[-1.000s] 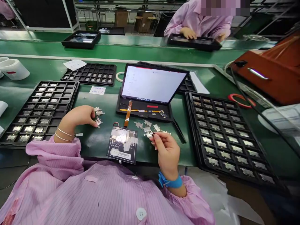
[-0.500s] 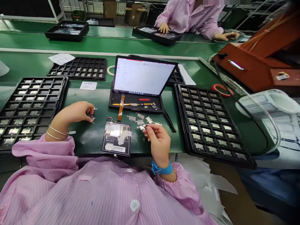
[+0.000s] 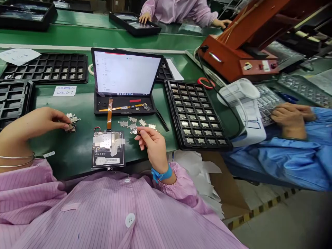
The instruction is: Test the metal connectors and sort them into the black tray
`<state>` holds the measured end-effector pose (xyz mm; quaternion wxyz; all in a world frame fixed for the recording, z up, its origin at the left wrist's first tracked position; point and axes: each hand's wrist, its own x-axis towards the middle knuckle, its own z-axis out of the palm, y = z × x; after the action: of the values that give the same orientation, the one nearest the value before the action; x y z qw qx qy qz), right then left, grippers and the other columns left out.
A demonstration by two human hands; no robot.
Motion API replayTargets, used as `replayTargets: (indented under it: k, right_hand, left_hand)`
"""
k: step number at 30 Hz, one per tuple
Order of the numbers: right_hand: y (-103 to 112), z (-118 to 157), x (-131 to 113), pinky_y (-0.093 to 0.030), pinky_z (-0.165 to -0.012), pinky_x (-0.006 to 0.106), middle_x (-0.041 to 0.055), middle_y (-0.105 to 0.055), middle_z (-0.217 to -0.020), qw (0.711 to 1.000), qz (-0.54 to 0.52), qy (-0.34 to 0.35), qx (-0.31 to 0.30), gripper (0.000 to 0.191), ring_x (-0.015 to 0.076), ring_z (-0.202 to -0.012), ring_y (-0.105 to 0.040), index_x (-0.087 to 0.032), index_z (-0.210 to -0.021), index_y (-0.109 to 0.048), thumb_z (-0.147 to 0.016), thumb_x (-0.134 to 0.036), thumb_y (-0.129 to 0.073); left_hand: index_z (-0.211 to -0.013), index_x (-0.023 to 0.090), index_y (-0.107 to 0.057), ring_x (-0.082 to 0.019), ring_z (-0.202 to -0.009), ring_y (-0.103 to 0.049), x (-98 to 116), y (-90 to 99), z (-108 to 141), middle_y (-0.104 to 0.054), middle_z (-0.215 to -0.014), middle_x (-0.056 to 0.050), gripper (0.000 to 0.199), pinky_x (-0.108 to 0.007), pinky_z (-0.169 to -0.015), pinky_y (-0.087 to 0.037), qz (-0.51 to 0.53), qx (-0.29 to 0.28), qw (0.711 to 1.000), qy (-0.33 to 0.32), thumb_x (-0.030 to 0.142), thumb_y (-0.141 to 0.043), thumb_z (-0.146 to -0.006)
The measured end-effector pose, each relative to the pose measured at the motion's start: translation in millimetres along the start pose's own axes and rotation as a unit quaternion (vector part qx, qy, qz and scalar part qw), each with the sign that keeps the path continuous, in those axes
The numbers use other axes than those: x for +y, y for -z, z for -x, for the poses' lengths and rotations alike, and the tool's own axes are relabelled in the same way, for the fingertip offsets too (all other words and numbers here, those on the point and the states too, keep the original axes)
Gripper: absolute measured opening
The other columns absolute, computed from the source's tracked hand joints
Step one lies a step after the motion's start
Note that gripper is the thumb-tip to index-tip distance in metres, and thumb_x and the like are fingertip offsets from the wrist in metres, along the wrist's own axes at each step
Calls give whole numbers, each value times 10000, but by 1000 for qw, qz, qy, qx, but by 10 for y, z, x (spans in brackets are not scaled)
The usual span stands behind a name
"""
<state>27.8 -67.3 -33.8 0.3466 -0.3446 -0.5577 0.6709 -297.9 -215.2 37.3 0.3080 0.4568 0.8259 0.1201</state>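
My left hand (image 3: 48, 121) is closed at the left of the workspace, its thumb and fingers on a small cluster of metal-shielded circuit boards (image 3: 72, 118). My right hand (image 3: 153, 143) pinches a small circuit board between thumb and forefinger; the fingertips partly hide it. Several loose circuit boards (image 3: 142, 122) lie just beyond that hand on the green mat. Between my hands rests a larger black board (image 3: 109, 152) with taped parts and a barcode label. An orange flex cable (image 3: 110, 114) joins it to a lit display (image 3: 127, 72) propped up in a black case.
A black tray (image 3: 195, 114) of circuit boards stands at right, tweezers (image 3: 162, 120) beside it. Other trays (image 3: 62, 67) and a handwritten card (image 3: 64, 91) are at left. An orange machine (image 3: 220, 58) is at back right. A co-worker's blue sleeve (image 3: 285, 155) is at right; another person sits opposite.
The view has swung right, so the bench appears shifted left and a person in blue has come into sight. More of the boards at my left fingertips shows. My right hand keeps its pinch.
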Motion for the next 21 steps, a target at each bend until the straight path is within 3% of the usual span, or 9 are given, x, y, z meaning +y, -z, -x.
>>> replayTargets:
  k: [4, 7, 9, 11, 13, 16, 18, 21]
  right_hand:
    - [5, 40, -63, -426, -427, 206, 16, -679, -714, 1000, -12, -25, -14, 232, 98, -544, -529, -189, -977, -698, -830, -364, -658]
    - [-2, 52, -87, -437, -425, 207, 16, -681, -712, 1000, -14, -16, -12, 231, 100, -546, -534, -186, -968, -695, -812, -356, -677]
    - [-27, 62, -96, -436, -418, 205, 17, -680, -712, 1000, -9, -14, -17, 230, 99, -543, -535, -183, -961, -688, -804, -352, -684]
    - [-76, 82, -105, -434, -414, 200, 17, -679, -713, 999, 2, -21, -32, 231, 97, -541, -537, -180, -960, -679, -800, -347, -684]
    - [-141, 111, -112, -440, -418, 196, 16, -678, -713, 998, 13, -29, -49, 233, 94, -541, -542, -176, -964, -669, -803, -344, -679]
    - [-239, 156, -104, -455, -433, 186, 12, -678, -708, 997, 20, -35, -63, 223, 88, -545, -549, -175, -964, -653, -810, -335, -670]
    - [-284, 177, -85, -460, -438, 183, 9, -678, -705, 997, 23, -34, -65, 216, 88, -548, -553, -179, -960, -644, -811, -333, -669]
    - [-312, 190, -55, -466, -443, 186, 11, -679, -706, 997, 33, -27, -63, 208, 93, -555, -565, -179, -948, -634, -812, -332, -669]
  left_hand:
    - [-813, 270, -723, -184, -850, -599, 207, 41, 124, -727, -820, 90, 209, -299, -799, -393, -5, 121, 992, 20, 467, -661, -778]
    - [-904, 234, -706, -136, -753, -571, 415, -68, 143, -697, -815, 56, 190, -264, -712, -402, 141, 164, 975, -40, 379, -688, -782]
    - [-1050, 233, -689, -95, -657, -536, 555, -234, 91, -660, -788, 41, 277, -241, -641, -406, 280, 128, 947, -92, 300, -683, -782]
    - [-1139, 213, -670, -78, -575, -510, 681, -454, 12, -629, -749, 24, 365, -235, -576, -407, 375, 45, 921, -100, 252, -662, -776]
    - [-1049, 170, -679, -96, -581, -570, 786, -681, -56, -622, -758, 2, 315, -237, -551, -434, 436, -24, 896, -82, 257, -694, -746]
    - [-928, 164, -616, -153, -688, -667, 891, -928, -84, -602, -812, 6, 315, -233, -559, -489, 506, -64, 857, -66, 260, -785, -680]
    - [-970, 172, -615, -126, -667, -657, 924, -1002, -60, -604, -816, 18, 350, -212, -557, -493, 518, -75, 850, -64, 263, -798, -686]
    - [-1011, 153, -661, -67, -547, -580, 942, -1027, -15, -657, -766, -1, 317, -176, -515, -455, 494, -88, 863, -51, 289, -761, -744]
